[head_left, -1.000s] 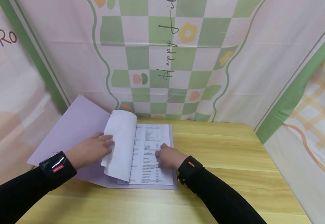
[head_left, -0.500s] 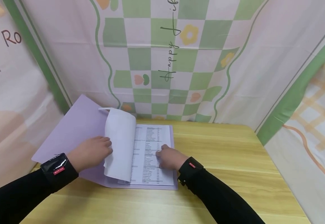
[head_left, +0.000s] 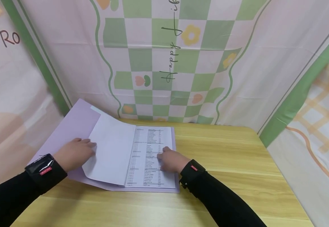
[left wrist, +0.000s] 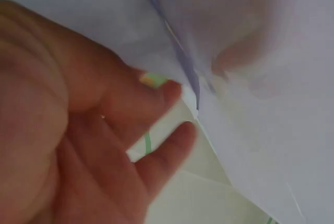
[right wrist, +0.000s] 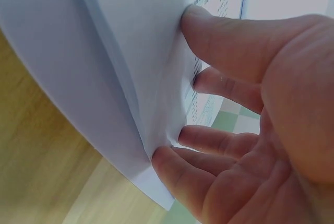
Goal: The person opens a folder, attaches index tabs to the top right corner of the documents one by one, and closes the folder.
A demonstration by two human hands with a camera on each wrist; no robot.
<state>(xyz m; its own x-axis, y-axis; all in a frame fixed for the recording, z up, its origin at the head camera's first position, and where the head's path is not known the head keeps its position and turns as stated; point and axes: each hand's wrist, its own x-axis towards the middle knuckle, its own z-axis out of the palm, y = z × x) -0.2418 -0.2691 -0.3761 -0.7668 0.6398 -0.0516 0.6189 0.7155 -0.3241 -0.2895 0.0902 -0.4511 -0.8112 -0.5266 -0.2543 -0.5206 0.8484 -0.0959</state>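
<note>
A lilac folder [head_left: 63, 132] lies spread on the table, its left cover tilted up. A white page [head_left: 111, 148] is laid over to the left against that cover. On the right half, a printed sheet [head_left: 150, 154] shows columns of small text. My left hand [head_left: 75, 154] is at the left edge of the white page; in the left wrist view its fingertips [left wrist: 182, 135] are beside the sheets' edge. My right hand [head_left: 172, 160] rests on the printed sheet near its right edge. In the right wrist view its thumb and fingertips [right wrist: 167, 158] touch the paper, fingers spread.
The wooden table [head_left: 224, 157] extends to the right and in front of the folder. A patterned cloth [head_left: 164, 56] hangs behind it, with more cloth [head_left: 317, 126] along the right side and the left. Black bands [head_left: 46, 170] are around both wrists.
My left hand has moved left. The white page, curled upward before, now lies flatter and wider over the left cover. My right hand has stayed in place.
</note>
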